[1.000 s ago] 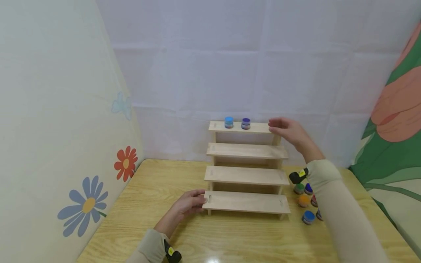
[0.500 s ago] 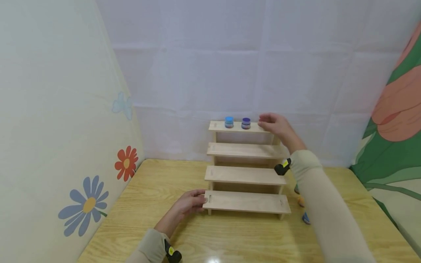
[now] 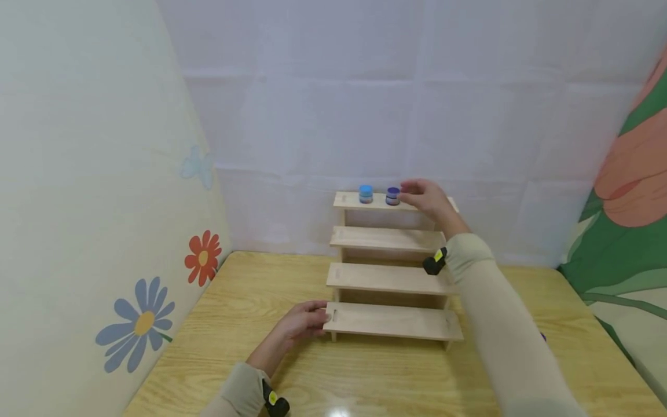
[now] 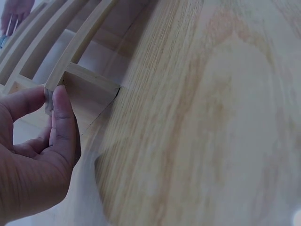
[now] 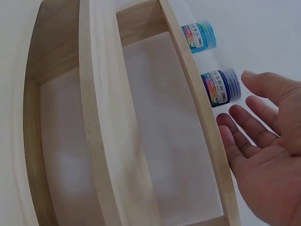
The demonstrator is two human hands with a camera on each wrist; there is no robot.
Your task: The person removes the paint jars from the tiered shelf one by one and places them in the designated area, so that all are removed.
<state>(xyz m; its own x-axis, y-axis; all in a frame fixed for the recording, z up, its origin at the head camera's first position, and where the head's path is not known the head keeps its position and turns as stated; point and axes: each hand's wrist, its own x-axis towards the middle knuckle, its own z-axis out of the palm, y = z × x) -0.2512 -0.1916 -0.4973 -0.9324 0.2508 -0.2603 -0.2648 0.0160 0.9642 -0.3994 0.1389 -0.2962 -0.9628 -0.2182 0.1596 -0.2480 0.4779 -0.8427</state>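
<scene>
A four-step wooden display rack (image 3: 393,320) stands on the table. My left hand (image 3: 299,323) pinches the left end of its lowest step between thumb and fingers, as the left wrist view shows. On the top step sit two small paint jars, one light blue (image 3: 366,194) and one dark blue-purple (image 3: 393,196) to its right. Beside the dark jar is my right hand (image 3: 429,201), thumb and fingers spread loosely and holding nothing. A small gap separates the thumb from that jar's lid (image 5: 232,85) in the right wrist view.
The wooden table (image 3: 250,295) meets a white cloth backdrop (image 3: 312,116) behind the rack. Painted panels flank both sides. Past my right sleeve (image 3: 500,324), a sliver of a purple-topped object (image 3: 543,336) shows on the table.
My right hand has moved left along the top step to the dark jar. The right sleeve now hides most of the jars on the table. My left hand keeps its hold.
</scene>
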